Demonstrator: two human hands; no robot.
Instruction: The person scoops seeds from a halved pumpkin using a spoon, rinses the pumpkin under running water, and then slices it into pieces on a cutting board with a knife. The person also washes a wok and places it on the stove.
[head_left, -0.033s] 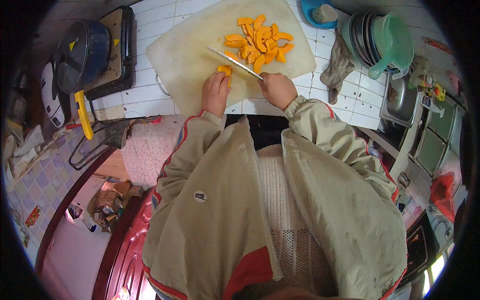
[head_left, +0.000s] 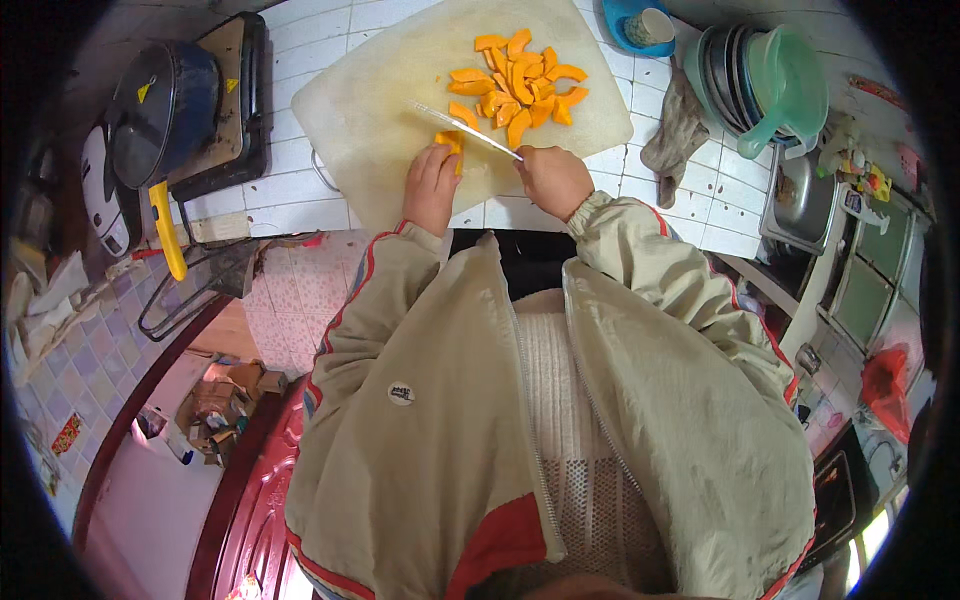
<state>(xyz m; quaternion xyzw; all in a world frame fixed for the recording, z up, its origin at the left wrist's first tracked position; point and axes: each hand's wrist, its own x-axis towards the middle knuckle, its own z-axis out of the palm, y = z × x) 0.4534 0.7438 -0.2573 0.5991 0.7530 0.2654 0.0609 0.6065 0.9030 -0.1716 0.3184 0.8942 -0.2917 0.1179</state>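
My right hand (head_left: 556,182) is closed round the handle of a kitchen knife (head_left: 478,136). The blade slants away to the left, edge-on, just beyond a chunk of orange pumpkin (head_left: 452,140). My left hand (head_left: 430,187) presses that chunk against the pale cutting board (head_left: 365,110), fingers together on top and hiding most of it. On the far side of the blade lies a heap of curved pumpkin slices (head_left: 515,88), with one slice (head_left: 463,115) close beside the knife.
A dark pan with a yellow handle (head_left: 168,225) sits on the stove at left. To the right are a grey rag (head_left: 673,140), stacked pans with a green strainer (head_left: 785,85), and a sink (head_left: 800,200). A cup (head_left: 650,27) in a blue dish stands at the far right.
The knife blade has shifted slightly toward me and to the left. Both hands otherwise stay in place, and the pumpkin slices have not moved.
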